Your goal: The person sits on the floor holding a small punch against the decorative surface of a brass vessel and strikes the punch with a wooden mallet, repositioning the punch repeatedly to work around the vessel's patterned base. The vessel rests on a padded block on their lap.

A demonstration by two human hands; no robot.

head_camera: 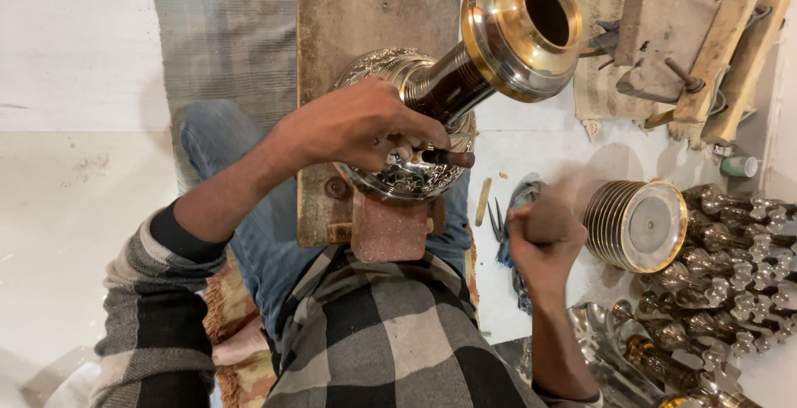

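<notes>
Holding a punch [440, 157] pinched in my left hand [357, 126] against the brass vase [465, 68] on the plank's [349, 9] near end; my right hand [544, 238], blurred, fisted around a hammer handle [544, 219].

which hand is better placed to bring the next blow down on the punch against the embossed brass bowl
Right. The right hand is raised and motion-blurred, apparently gripping a striker, though blur hides it. The left hand is busy pinching the dark punch against the embossed brass vessel.

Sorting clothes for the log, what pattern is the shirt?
The shirt is a grey, black and white check, clearest in the head view.
</notes>
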